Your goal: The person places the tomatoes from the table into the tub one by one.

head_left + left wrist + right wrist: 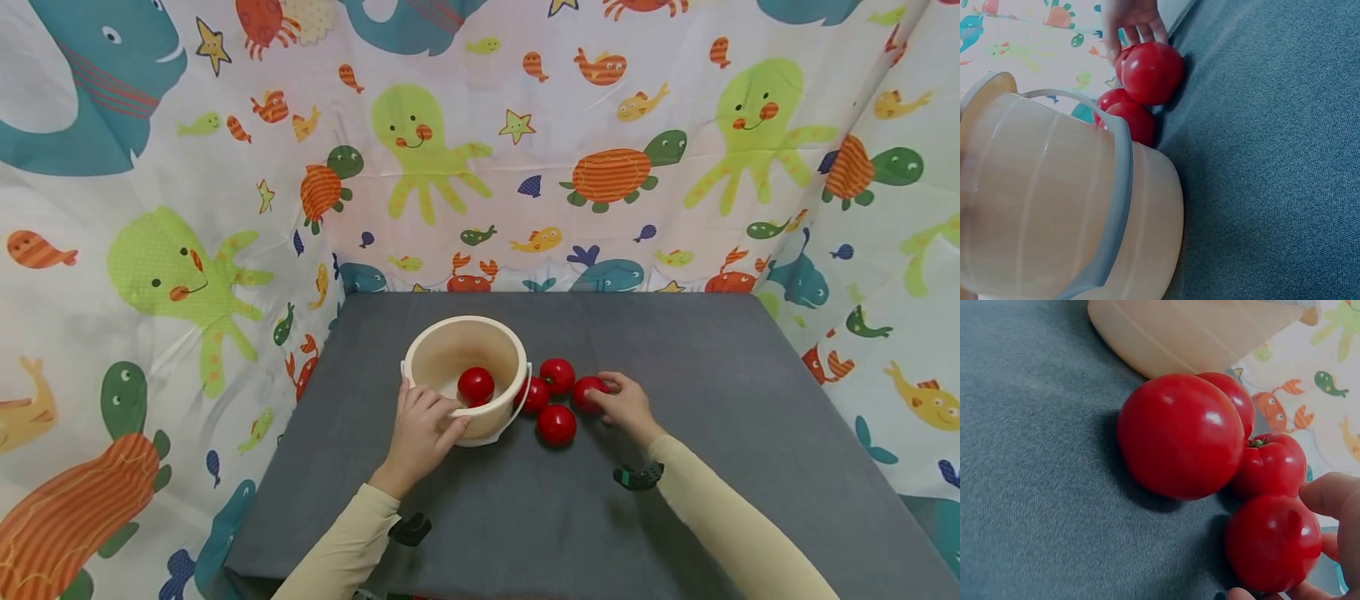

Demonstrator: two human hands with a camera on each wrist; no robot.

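Note:
A cream bucket [431,350] with a thin handle stands on the grey table, tilted slightly, with red tomato [476,386] inside. My left hand [422,433] grips its near rim, thumb outside it. Right of the bucket several red tomatoes [557,426] lie close together. At the rightmost tomato [1272,544] my right hand [626,408] has its fingers curled round the far and right sides. In the left wrist view the bucket wall [1041,187] hides part of the tomatoes [1152,73]; the left hand is barely seen there.
The grey table [675,350] reaches to a patterned sea-animal curtain [480,167] at the back and both sides. Dark bands [410,529] sit at both wrists. Something dark and partly hidden shows at the table's front edge.

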